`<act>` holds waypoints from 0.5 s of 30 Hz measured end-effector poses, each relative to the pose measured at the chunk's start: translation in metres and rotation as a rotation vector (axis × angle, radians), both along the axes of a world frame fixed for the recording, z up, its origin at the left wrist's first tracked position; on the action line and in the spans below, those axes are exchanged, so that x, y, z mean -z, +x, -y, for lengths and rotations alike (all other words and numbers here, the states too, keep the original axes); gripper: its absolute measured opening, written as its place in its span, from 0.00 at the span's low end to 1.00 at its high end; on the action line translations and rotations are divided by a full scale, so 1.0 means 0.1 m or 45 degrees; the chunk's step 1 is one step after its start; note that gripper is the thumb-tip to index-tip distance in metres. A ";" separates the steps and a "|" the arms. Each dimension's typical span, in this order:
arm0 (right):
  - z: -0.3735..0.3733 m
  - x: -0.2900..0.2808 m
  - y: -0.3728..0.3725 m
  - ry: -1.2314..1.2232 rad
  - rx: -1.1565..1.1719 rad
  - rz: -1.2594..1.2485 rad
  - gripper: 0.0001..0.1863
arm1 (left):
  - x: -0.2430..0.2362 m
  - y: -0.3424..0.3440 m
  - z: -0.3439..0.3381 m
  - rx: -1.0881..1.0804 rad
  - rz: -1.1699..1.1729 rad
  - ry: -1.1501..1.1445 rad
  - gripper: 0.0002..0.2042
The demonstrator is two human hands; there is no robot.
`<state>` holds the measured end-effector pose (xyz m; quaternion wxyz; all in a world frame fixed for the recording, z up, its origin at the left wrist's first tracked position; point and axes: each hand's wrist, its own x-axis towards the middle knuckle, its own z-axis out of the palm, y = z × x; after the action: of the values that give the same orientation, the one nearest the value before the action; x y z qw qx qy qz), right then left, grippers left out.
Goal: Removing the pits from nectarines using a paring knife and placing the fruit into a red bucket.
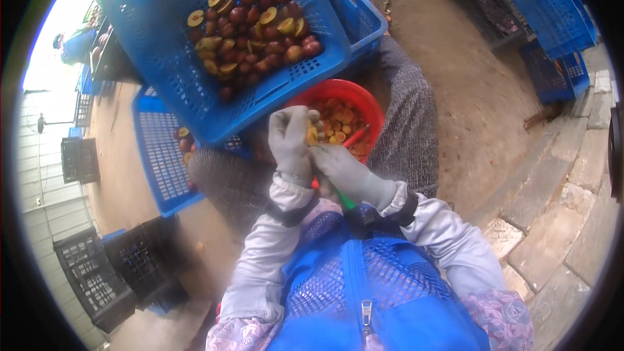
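Observation:
Both my hands wear pale grey gloves and meet over a red bucket (376, 105) of cut yellow fruit pieces between my knees. My left hand (290, 136) is closed, its fingers around a yellow-fleshed plum piece (313, 133). My right hand (351, 172) is closed just beside it, fingertips at the fruit; what it grips is mostly hidden. Below the right hand a green strip (346, 201) shows, of a kind I cannot tell. A red handle (357, 136) lies on the pieces in the bucket. Beyond, a tilted blue crate (149, 39) holds dark red plums (260, 32), some cut open.
Another blue crate (370, 19) stands under the tilted one, and a third blue crate (156, 166) with a few plums is at my left. Black crates (97, 279) stand lower left. Blue crates (552, 6) are stacked far right, near stone paving (546, 227).

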<state>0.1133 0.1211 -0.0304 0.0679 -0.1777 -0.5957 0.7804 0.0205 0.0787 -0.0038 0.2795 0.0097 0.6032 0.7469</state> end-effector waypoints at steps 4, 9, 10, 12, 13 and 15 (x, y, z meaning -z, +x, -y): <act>-0.06 -0.02 0.08 0.085 -0.027 -0.063 0.19 | 0.11 0.01 0.00 0.056 -0.111 -0.051 0.06; -0.15 -0.27 0.12 -0.808 -0.368 0.349 0.23 | -0.02 -0.09 0.15 0.400 0.304 0.059 0.08; -0.15 -0.28 0.13 -0.799 -0.441 0.399 0.23 | 0.01 -0.12 0.19 0.479 0.317 -0.029 0.08; -0.18 -0.21 0.15 -0.970 -0.577 0.411 0.23 | 0.09 -0.15 0.26 0.636 0.213 -0.102 0.08; -0.20 -0.20 0.17 -1.055 -0.613 0.394 0.23 | 0.03 -0.16 0.27 0.715 0.206 -0.156 0.08; -0.16 -0.17 0.16 -1.315 -0.677 0.238 0.24 | 0.13 -0.17 0.36 0.772 0.113 -0.029 0.10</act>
<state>0.1292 0.1374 -0.0132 -0.2782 -0.1003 -0.1658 0.9408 0.0032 0.0429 -0.0167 0.5158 0.1534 0.5683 0.6224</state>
